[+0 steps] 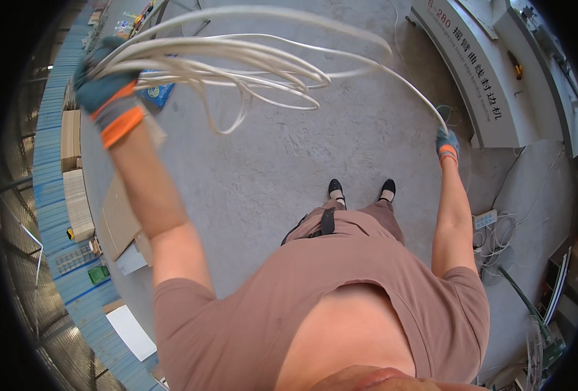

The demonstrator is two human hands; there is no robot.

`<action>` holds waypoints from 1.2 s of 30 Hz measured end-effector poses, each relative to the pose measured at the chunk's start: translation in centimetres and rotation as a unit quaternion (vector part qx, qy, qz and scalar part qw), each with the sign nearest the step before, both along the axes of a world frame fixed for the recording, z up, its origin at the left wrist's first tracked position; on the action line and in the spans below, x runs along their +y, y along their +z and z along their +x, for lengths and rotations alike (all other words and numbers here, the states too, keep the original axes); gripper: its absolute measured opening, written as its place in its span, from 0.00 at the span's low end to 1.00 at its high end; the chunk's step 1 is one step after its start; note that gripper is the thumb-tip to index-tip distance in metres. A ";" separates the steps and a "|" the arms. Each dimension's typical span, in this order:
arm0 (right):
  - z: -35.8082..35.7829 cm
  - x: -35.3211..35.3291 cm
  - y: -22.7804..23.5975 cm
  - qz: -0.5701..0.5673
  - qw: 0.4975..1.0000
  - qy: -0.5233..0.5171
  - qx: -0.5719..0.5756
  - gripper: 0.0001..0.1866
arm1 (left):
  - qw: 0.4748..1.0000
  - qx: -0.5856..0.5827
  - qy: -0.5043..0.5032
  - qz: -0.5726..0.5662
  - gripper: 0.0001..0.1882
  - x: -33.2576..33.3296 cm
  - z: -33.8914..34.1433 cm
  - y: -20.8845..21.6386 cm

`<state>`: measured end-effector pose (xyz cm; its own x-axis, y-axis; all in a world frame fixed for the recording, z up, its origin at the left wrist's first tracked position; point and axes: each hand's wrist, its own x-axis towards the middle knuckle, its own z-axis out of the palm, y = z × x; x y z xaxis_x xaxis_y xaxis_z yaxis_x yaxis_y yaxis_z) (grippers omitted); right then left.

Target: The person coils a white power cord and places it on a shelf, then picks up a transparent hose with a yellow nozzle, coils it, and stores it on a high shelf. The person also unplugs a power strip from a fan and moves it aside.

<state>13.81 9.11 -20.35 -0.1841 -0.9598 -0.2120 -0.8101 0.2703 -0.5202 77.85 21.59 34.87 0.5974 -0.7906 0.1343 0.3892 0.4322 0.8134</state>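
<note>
1. Floor (269, 150): grey, spread out below both grips.
2. Machine (465, 72): white, curved, seen beyond and to the right of the right grip.
3. Cable (237, 45): white, carried above the floor; gathered in long, loose loops, spread rightward from the left grip. A single run is stretched from the loops across to the right grip. Part of the loops is blurred.
4. Cardboard (119, 218): laid flat on the floor, nearer the body than the left grip.
5. Blue packet (158, 94): seen just right of the left grip, partly hidden by the loops.
6. Left hand (103, 85): gloved, raised, closed around the bunched loops; finger detail lost to blur.
7. Right hand (447, 140): gloved, closed on the single run, well apart from the left.
8. Power strip (485, 219): seen nearer the body than the right grip, beside tangled cords (505, 231).
</note>
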 end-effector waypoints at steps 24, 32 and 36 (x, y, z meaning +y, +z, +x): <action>36.8 11.0 21.6 0.364 0.129 0.063 -0.920 0.30 | 0.897 0.414 -0.114 0.107 0.11 2.0 -16.0 -23.9; 34.9 13.1 19.9 0.347 0.278 -0.128 -0.887 0.20 | 0.861 0.454 -0.107 0.205 0.09 4.1 -17.1 -27.0; 34.3 13.0 18.7 0.309 0.304 -0.068 -0.899 0.21 | 0.839 0.462 -0.068 0.280 0.07 4.9 -17.6 -27.0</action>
